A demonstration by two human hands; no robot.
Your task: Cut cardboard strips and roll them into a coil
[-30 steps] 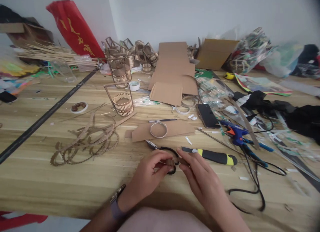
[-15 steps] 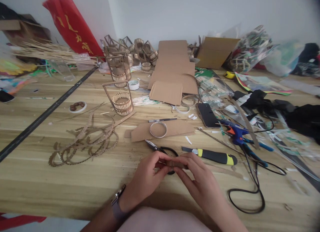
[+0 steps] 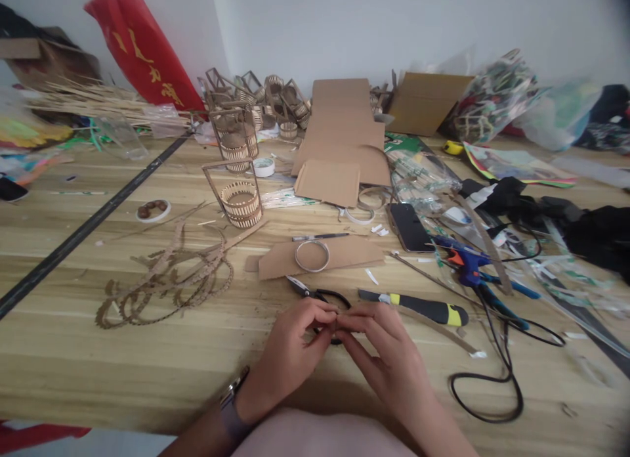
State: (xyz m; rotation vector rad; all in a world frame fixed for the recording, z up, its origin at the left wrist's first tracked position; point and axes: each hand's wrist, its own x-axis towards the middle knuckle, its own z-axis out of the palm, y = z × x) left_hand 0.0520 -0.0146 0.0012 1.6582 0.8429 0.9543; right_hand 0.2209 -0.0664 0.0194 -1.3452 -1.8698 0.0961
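Observation:
My left hand (image 3: 302,339) and my right hand (image 3: 386,342) meet at the front middle of the table, fingertips touching. Both are closed in a pinch on a narrow brown cardboard strip (image 3: 443,329); the fingers hide most of the pinched part. From behind my right hand the strip runs out to the right, with a white bit near its end. Just beyond my fingers lie black-handled scissors (image 3: 299,287), partly covered by my hands. A black and yellow utility knife (image 3: 426,309) rests beyond my right hand. Farther off, a ring (image 3: 312,256) sits on a cardboard piece (image 3: 275,260).
Curled cardboard strips (image 3: 167,283) lie at left, below a small handled basket (image 3: 241,204). On the right are a blue glue gun (image 3: 467,263) with a looping black cord, and a phone (image 3: 411,227). Large cardboard sheets (image 3: 339,115) and more small baskets (image 3: 288,109) stand at the back.
My fingertips have drawn closer together, so less of the strip shows between them. The strip's loose length at right has shifted slightly and looks sharper. The things on the table stay put.

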